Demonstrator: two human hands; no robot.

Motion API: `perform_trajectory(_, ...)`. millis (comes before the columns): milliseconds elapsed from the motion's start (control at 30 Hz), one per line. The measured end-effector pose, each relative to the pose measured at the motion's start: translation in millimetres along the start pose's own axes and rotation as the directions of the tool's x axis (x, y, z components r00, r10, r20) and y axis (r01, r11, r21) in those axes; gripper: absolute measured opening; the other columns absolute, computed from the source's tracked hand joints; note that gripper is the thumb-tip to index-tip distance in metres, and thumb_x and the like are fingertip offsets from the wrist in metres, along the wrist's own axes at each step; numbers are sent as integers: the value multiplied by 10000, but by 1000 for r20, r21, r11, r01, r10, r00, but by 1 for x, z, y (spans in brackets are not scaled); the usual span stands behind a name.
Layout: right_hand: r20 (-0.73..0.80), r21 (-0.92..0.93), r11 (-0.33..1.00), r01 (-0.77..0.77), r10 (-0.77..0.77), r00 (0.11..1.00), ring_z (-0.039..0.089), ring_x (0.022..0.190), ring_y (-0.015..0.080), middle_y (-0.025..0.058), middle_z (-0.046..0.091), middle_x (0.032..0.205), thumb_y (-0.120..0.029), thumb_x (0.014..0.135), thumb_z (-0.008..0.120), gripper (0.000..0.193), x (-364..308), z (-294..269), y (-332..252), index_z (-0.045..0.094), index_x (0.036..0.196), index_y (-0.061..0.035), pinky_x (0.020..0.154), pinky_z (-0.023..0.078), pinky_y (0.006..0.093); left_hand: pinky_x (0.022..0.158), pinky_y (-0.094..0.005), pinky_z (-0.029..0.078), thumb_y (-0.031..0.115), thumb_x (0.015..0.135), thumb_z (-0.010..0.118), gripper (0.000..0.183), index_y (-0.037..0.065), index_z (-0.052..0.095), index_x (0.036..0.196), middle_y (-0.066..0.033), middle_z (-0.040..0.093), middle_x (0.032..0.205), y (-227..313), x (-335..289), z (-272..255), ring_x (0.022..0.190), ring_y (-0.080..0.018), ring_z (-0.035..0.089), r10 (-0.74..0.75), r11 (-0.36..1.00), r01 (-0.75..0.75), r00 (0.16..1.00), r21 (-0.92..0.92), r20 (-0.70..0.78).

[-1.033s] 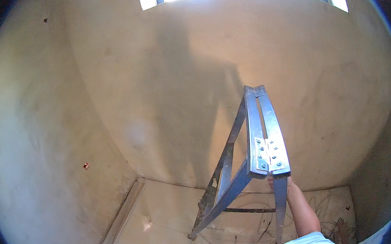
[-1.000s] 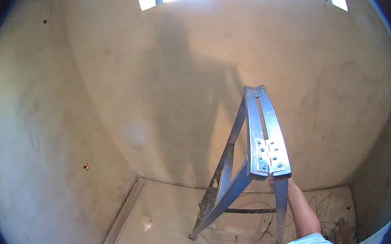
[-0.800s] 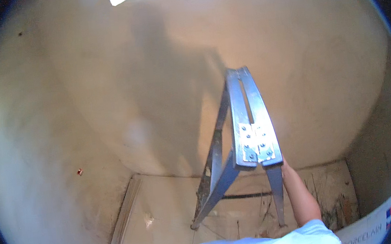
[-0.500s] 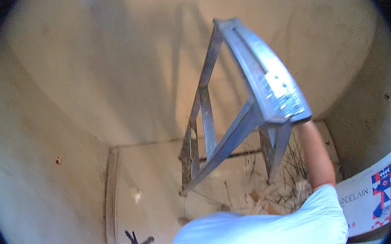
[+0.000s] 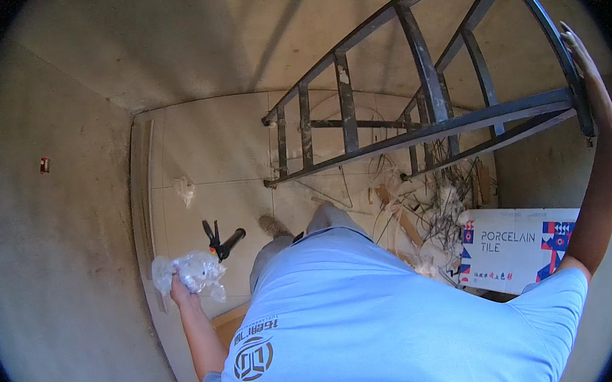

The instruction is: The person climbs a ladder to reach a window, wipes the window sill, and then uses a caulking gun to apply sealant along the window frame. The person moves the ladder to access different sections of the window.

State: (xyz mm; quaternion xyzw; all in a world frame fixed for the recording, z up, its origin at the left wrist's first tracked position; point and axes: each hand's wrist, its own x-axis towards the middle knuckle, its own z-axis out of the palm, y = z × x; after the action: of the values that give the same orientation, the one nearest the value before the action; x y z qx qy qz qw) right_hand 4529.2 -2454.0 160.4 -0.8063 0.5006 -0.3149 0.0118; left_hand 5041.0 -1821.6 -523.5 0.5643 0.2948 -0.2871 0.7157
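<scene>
My right hand (image 5: 588,64) is stretched out at the far right, its fingers straight and pressed flat along the top end of a dark metal stepladder (image 5: 423,69). The ladder's legs are spread, with feet against the tiled floor and its top leaning toward me. Low on the left, my left hand (image 5: 181,290) is closed around a crumpled clear plastic bag (image 5: 199,267). A black caulking gun (image 5: 230,242) sticks out beyond the bag; whether the hand also grips it, I cannot tell.
Cables, wood scraps and litter (image 5: 426,212) cover the floor under the ladder's right side. A white printed tile carton (image 5: 507,249) stands near my right arm. Bare plaster walls enclose the corner, with a small wall box (image 5: 45,165) on the left. A strip (image 5: 145,184) lies along the left wall's foot.
The view has shifted, bringing my legs and more floor into sight. The ladder's top has swung to the right, and my right hand has moved outward with it. The left hand keeps the bag.
</scene>
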Motion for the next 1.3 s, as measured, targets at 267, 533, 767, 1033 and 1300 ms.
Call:
perform_trajectory(267, 73, -121, 989, -90, 99, 992, 518, 1125, 192, 85, 553, 1318, -603, 997, 531, 720, -43, -2, -14, 453, 1551, -149, 975, 399, 319, 959, -442, 568, 186, 920, 771, 523, 1, 581, 1371, -120, 634, 1348, 30, -29, -31, 1183, -293, 647, -1, 993, -5, 999, 120, 51)
perform_trajectory(533, 131, -26, 997, -73, 76, 989, 648, 936, 331, 125, 690, 1048, -686, 922, 563, 693, -41, 15, -16, 608, 1275, -93, 800, 507, 485, 995, -483, 554, 216, 943, 737, 562, 2, 529, 1420, -150, 618, 1366, 32, -1, -42, 1206, -328, 634, 104, 979, -112, 993, 170, 53)
perform_trajectory(767, 213, -60, 992, -112, 122, 969, 533, 1119, 165, 48, 589, 1270, -591, 993, 549, 683, -54, -2, -3, 523, 1491, -124, 959, 396, 299, 983, -444, 550, 201, 921, 757, 556, -7, 554, 1395, -140, 633, 1336, 34, 23, -40, 1159, -308, 652, 31, 975, -60, 990, 213, 137)
perform_trajectory(1033, 233, -138, 913, -383, 406, 883, 566, 684, 110, 30, 594, 871, -770, 934, 482, 745, -64, -40, 6, 633, 1309, -144, 616, 474, 270, 997, -460, 548, 243, 968, 686, 533, 16, 531, 1424, -143, 609, 1359, 58, 29, -18, 1198, -323, 633, -32, 941, 1, 996, 338, 84)
perform_trajectory(1300, -56, -158, 853, -498, 495, 867, 534, 574, 73, 37, 646, 915, -735, 945, 510, 707, -92, -31, -19, 662, 1276, -129, 467, 418, 213, 1074, -498, 479, 335, 948, 679, 652, 10, 463, 1471, -204, 544, 1453, 116, 47, 47, 1284, -358, 580, -380, 867, 244, 888, 434, 259)
